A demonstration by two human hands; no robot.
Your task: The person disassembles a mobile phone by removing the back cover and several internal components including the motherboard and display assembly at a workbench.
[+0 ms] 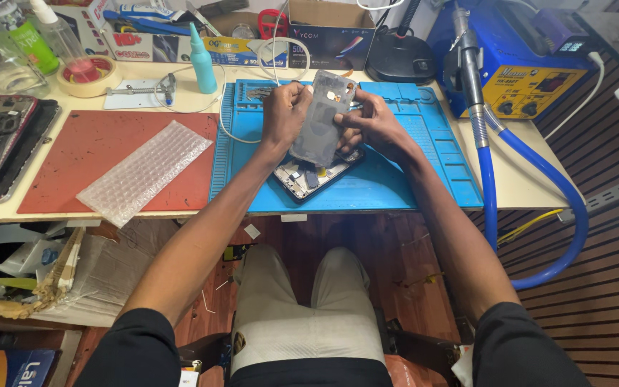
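Back cover [322,118] sits tilted up between both your hands, lifted off the opened phone [314,174] lying on the blue mat [424,172]. Your left hand [284,115] wraps its left edge, fingers closed firmly around it; your right hand [372,123] pinches the right edge, thumb on top. Under the cover, the phone's exposed insides show just below your wrists. Left of the mat there's a red mat [87,158] with a bubble-wrap strip [145,170] across it. A teal bottle [202,61] stands behind, and the blue hose [524,193] loops off the right edge by the rework station [524,79].
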